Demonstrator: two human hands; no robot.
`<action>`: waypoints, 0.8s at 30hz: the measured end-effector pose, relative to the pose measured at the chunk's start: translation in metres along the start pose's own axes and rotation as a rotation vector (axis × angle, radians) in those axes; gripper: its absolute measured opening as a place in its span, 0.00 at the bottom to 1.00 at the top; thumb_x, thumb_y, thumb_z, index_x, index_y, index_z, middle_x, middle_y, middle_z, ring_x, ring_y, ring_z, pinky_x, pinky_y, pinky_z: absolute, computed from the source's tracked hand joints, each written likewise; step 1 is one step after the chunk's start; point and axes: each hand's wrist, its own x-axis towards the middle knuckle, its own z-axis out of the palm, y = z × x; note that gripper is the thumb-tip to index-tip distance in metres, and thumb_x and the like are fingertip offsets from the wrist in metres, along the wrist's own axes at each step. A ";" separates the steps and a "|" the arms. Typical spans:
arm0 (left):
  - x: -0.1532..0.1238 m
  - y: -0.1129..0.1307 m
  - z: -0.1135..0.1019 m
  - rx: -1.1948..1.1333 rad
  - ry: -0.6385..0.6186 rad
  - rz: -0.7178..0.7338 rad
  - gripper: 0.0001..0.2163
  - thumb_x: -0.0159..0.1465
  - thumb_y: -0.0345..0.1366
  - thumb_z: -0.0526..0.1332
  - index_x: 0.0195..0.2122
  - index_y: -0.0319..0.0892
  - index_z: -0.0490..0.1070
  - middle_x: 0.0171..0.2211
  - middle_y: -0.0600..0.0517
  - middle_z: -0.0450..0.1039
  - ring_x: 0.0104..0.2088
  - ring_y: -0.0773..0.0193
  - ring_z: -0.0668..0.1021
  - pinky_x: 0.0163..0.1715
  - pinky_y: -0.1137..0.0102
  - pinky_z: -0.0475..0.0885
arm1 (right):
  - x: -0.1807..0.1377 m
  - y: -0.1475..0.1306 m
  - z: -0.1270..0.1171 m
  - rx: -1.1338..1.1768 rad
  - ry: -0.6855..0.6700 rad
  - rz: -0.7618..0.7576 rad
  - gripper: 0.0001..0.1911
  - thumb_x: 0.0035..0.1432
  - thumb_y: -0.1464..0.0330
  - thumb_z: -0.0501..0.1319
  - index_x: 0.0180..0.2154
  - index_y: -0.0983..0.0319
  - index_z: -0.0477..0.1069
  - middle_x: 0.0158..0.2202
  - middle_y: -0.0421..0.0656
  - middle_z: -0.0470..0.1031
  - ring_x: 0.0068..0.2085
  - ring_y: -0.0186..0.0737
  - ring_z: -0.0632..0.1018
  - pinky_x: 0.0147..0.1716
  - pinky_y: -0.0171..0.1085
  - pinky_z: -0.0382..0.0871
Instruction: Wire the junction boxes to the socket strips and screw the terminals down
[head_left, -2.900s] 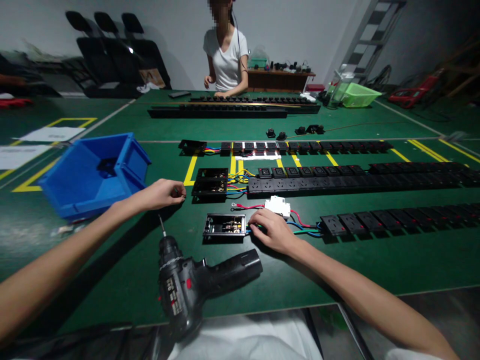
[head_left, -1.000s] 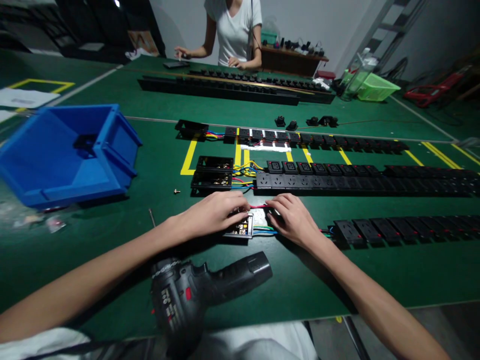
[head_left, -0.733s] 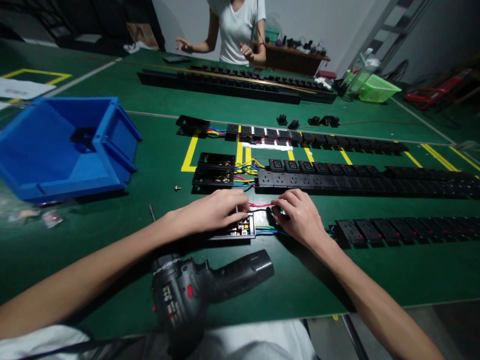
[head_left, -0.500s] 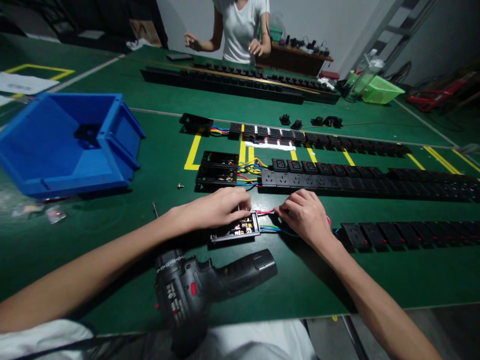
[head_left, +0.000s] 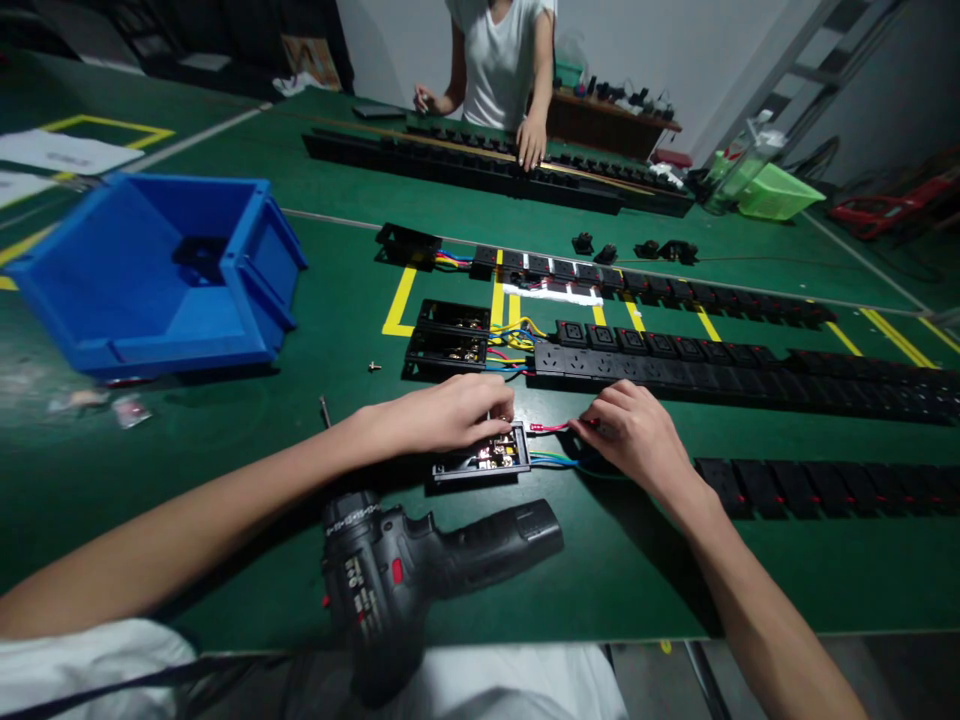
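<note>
While right hand (head_left: 637, 440) grips, red wire (head_left: 551, 428) points left.

Your cordless drill (head_left: 420, 570) lies on its side at the near table edge. Well left of the drill and further back stands a blue bin (head_left: 105, 300) with a black part inside. Beyond the drill lie a loose screw (head_left: 373, 367) and two open black housings (head_left: 446, 345). Beyond it to the right run rows of black socket strips (head_left: 675, 350). Far beyond the drill stand a person in a white shirt (head_left: 499, 60) and a green basket (head_left: 776, 195).
</note>
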 end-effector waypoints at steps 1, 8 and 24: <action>0.000 0.000 0.000 0.001 -0.004 0.000 0.06 0.68 0.35 0.55 0.38 0.38 0.69 0.35 0.49 0.69 0.35 0.65 0.71 0.35 0.72 0.64 | 0.000 0.000 -0.001 0.006 -0.004 -0.005 0.14 0.63 0.63 0.61 0.28 0.63 0.69 0.29 0.44 0.69 0.35 0.38 0.65 0.35 0.38 0.58; -0.001 -0.002 0.001 -0.008 -0.008 0.011 0.06 0.67 0.33 0.56 0.38 0.37 0.70 0.36 0.49 0.69 0.36 0.65 0.71 0.35 0.72 0.64 | 0.000 -0.002 -0.001 0.040 -0.006 -0.053 0.13 0.62 0.65 0.61 0.27 0.64 0.68 0.29 0.43 0.68 0.35 0.37 0.65 0.35 0.37 0.59; 0.000 -0.004 0.002 0.022 -0.003 0.037 0.06 0.67 0.34 0.56 0.36 0.38 0.69 0.34 0.50 0.69 0.34 0.66 0.71 0.33 0.72 0.64 | 0.002 -0.019 0.021 0.061 0.008 -0.102 0.11 0.64 0.62 0.60 0.36 0.61 0.76 0.32 0.45 0.71 0.37 0.38 0.66 0.37 0.38 0.59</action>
